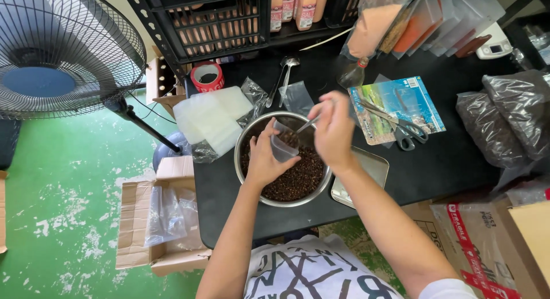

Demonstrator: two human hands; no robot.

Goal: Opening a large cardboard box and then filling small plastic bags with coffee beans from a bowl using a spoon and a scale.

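Head view: the left hand (pixel 264 155) was closed around a small clear bag (pixel 282 145), holding it open-mouthed over a steel bowl (pixel 247 137) of dark brown beans (pixel 298 176). Some beans already sat in the bag. The right hand (pixel 333 130) was closed in a pinch on a thin metal spoon (pixel 307 124), its tip pointed down at the bag's mouth. Both hands hovered just above the bowl, which stood on the black table (pixel 447 155) near its front edge.

By the look of it, the step in hand was spooning beans into the bag. The next move would call for a steady tilt of the spoon right over the opening, with the bag kept upright so nothing spilled back.

Just right of the bowl lay a flat metal tray (pixel 375 167), partly under the right forearm. Behind it, scissors (pixel 404 129) rested on a printed card (pixel 401 98). A stack of clear bags (pixel 209 118) lay left of the bowl, with a red tape roll (pixel 207 76) beyond. Two dark filled bags (pixel 507 112) sat at the table's right end. A fan (pixel 63 49) stood on the green floor (pixel 63 184) to the left, beside an open carton (pixel 163 219).
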